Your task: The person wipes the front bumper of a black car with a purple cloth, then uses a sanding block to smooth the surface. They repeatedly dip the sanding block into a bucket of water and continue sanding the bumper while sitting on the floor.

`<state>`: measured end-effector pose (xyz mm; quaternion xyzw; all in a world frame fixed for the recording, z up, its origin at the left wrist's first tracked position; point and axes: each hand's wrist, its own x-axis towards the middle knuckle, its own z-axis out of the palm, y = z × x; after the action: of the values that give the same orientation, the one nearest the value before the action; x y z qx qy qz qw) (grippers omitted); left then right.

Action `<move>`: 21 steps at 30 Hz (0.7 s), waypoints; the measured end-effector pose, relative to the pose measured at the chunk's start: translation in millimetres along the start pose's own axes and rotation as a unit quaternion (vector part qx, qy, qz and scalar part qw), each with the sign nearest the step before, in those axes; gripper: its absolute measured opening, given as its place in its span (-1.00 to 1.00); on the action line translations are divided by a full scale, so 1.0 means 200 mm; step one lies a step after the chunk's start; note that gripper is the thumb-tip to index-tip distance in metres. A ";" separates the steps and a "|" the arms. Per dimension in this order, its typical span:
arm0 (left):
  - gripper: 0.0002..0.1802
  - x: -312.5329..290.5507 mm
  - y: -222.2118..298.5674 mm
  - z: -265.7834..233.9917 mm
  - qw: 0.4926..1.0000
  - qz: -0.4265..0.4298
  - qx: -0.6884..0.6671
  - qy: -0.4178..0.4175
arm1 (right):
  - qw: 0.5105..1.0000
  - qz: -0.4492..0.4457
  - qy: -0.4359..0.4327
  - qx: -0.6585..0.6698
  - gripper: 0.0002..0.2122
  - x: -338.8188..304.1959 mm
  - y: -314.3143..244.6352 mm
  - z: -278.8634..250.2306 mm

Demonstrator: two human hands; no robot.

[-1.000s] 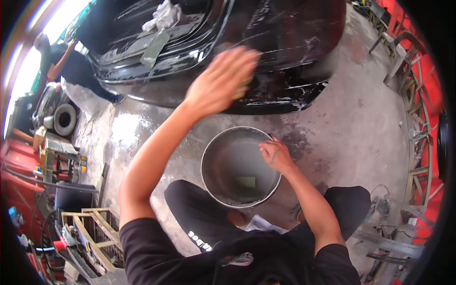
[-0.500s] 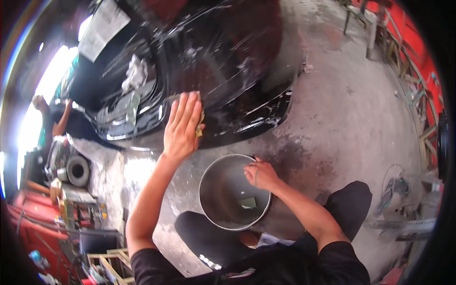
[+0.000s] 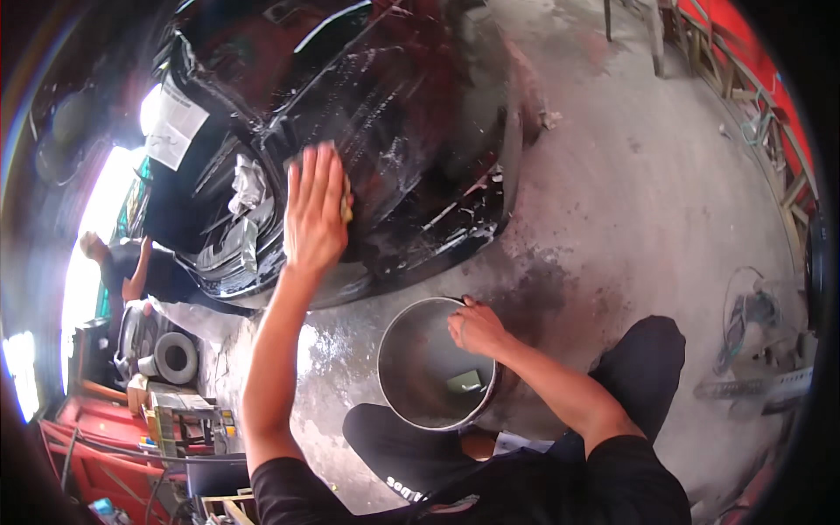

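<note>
My left hand (image 3: 315, 223) lies with its fingers stretched out over a yellowish pad (image 3: 347, 203), pressing it to the wet, glossy black car body (image 3: 407, 214). Only the pad's edge shows beside the fingers; the rest is under the palm. Between my knees stands a round bucket (image 3: 380, 367) with greyish water in it. A flat greenish rectangular piece (image 3: 465, 381) is in the bucket, near its right side. My right hand (image 3: 481, 328) is closed on the bucket's upper right rim, its fingers curled inward.
A newspaper sheet (image 3: 178, 122) and crumpled pale material (image 3: 248, 184) are on the car. Another person (image 3: 131, 267) is at the far left, near tyres (image 3: 176, 358). Cluttered racks stand at lower left. Along the right lie a tangled cable (image 3: 751, 315) and a perforated metal bar (image 3: 761, 385).
My left hand has slid with the pad up and slightly left along the car body. The right hand stays on the bucket rim. The whole view has shifted a little.
</note>
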<state>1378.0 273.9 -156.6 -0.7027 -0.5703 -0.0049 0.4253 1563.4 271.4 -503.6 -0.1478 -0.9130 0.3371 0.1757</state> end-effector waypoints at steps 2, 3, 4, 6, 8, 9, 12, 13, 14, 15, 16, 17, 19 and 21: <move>-0.42 0.35 -0.02 0.03 0.998 0.044 0.023 0.036 | 1.000 -0.004 0.023 -0.006 -0.82 0.01 -0.03 0.01; -0.44 0.53 0.00 0.04 0.995 0.065 0.033 0.061 | 1.000 -0.010 0.026 -0.012 -0.83 0.00 -0.05 0.03; -0.45 0.67 -0.03 0.09 0.990 0.085 0.075 0.083 | 1.000 -0.014 0.026 -0.002 -0.83 -0.01 -0.07 0.06; -0.42 0.78 0.01 0.10 0.989 0.091 0.091 0.074 | 0.999 -0.012 0.042 0.015 -0.84 0.00 -0.06 0.07; -0.41 0.69 0.01 0.07 0.989 0.103 0.098 0.047 | 1.000 -0.016 0.008 -0.003 -0.84 -0.02 -0.04 0.01; -0.41 0.58 0.01 0.04 0.992 0.078 0.099 0.011 | 1.000 -0.015 -0.003 -0.012 -0.85 -0.02 -0.01 -0.04; -0.35 0.19 -0.06 0.06 0.998 0.007 0.058 -0.005 | 0.999 -0.014 0.053 0.003 -0.84 -0.02 0.04 0.00; -0.37 0.25 -0.06 0.05 0.998 0.019 0.057 0.011 | 0.999 -0.017 0.047 0.005 -0.84 -0.01 0.02 0.00; -0.39 0.35 -0.03 0.05 0.998 0.023 0.052 0.028 | 0.999 -0.019 0.035 0.002 -0.84 -0.01 0.00 -0.01; -0.41 0.50 -0.02 0.06 0.996 0.043 0.066 0.043 | 0.999 -0.023 0.024 0.000 -0.84 -0.01 -0.02 -0.02; -0.41 0.65 -0.02 0.06 0.993 0.064 0.084 0.049 | 1.000 -0.028 0.012 0.009 -0.84 -0.01 -0.06 -0.01; -0.42 0.80 0.01 0.09 0.991 0.076 0.106 0.042 | 0.999 -0.029 0.003 0.014 -0.84 0.00 -0.07 -0.01; -0.43 0.87 0.01 0.07 0.987 0.090 0.130 0.028 | 0.999 -0.037 0.000 0.012 -0.84 0.00 -0.09 -0.02; -0.42 0.85 0.03 0.08 0.987 0.106 0.118 0.027 | 0.999 -0.025 0.022 -0.002 -0.84 0.00 -0.04 -0.01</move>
<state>1435.6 419.7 -86.3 -0.7038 -0.4775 0.0889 0.5184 1562.3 267.3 -497.8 -0.1323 -0.9130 0.3276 0.2039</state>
